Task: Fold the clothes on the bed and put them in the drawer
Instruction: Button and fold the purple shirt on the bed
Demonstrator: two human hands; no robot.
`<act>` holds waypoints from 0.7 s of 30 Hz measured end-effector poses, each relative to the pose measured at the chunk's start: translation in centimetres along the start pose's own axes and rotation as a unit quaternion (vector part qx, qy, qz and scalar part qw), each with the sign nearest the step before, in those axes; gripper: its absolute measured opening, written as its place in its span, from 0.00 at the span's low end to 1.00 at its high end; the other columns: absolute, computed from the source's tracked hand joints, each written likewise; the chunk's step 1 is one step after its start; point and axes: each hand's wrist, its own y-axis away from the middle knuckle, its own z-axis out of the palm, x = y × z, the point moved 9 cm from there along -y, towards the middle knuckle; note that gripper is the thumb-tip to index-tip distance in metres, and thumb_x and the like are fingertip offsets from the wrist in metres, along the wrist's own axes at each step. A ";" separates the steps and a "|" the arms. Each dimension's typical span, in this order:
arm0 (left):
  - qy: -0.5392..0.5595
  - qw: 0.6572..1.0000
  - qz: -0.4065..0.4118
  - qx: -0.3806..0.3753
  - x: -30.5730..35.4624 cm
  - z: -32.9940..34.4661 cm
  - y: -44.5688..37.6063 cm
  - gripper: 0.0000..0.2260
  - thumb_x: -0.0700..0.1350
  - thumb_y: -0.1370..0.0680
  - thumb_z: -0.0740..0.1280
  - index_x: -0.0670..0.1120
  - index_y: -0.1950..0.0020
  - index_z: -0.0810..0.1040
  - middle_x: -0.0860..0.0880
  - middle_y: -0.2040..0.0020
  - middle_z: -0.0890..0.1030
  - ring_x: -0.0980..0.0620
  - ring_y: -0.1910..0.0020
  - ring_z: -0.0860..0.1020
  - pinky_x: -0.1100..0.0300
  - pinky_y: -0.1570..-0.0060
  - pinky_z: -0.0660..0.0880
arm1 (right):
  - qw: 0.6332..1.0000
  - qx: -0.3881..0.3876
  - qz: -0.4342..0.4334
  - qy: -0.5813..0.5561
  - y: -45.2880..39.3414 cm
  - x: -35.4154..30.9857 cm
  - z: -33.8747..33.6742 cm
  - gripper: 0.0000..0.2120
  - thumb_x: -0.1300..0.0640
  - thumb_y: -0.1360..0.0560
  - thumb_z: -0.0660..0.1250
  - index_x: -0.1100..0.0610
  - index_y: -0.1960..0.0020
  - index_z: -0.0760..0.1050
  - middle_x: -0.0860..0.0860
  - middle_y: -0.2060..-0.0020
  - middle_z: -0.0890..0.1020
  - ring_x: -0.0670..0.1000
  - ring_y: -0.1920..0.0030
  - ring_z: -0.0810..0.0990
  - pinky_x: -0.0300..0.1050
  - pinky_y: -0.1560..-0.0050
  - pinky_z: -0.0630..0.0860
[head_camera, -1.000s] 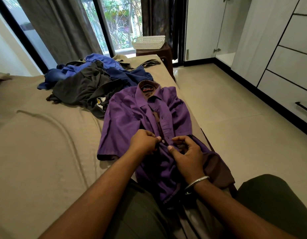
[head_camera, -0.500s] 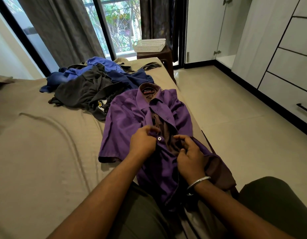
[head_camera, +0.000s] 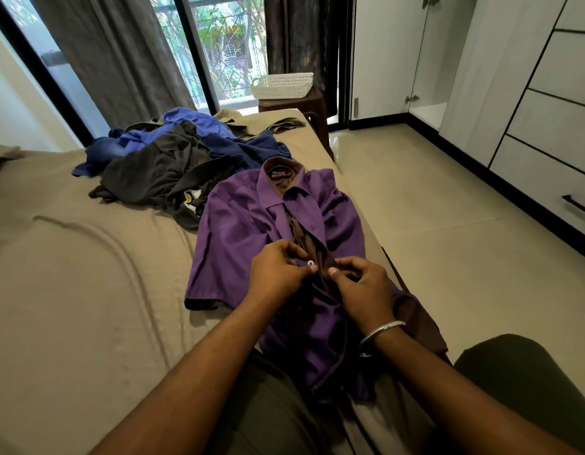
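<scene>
Left hand [head_camera: 278, 274] pinched on the left placket of the purple shirt [head_camera: 238, 238], thumb and fingers closed right by a small white button [head_camera: 311, 263]. Right hand [head_camera: 361, 287] curled shut on the opposite placket edge, thumb tip just beside the button; steel bangle [head_camera: 381, 333] on that wrist. Hands nearly touching at mid-chest of the shirt.

Shirt lies face up on the bed [head_camera: 71, 290], collar away from the person, hem end draped over the lap. Short sleeves, left sleeve spread flat on the sheet. Front partly open above the hands, brown inner fabric showing in the gap; label visible inside the collar. Fabric creased, right side bunched and hanging at the bed's edge.

Shirt sits along the right edge of the bed, floor [head_camera: 432, 224] directly beside it. Behind the collar, touching or just beside it, a heap of unfolded clothes [head_camera: 173, 162]: black, dark blue, lighter blue. Wide bare stretch of tan sheet to the left. Floor open between bed and the white drawer fronts [head_camera: 554, 126] on the right wall, all closed. White basket [head_camera: 283, 85] on a brown stool [head_camera: 304, 106] past the bed's far corner, by the window.
</scene>
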 end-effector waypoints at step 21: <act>0.066 0.997 0.005 -0.046 -0.4 1.1 0.3 0.05 0.44 0.28 0.77 0.48 0.57 0.83 0.51 0.68 0.80 0.53 0.65 0.79 0.56 0.60 0.79 | 0.996 0.059 -0.048 -0.036 0.7 -0.8 -1.3 0.05 0.61 0.30 0.77 0.53 0.58 0.83 0.44 0.65 0.84 0.41 0.62 0.82 0.29 0.61 0.75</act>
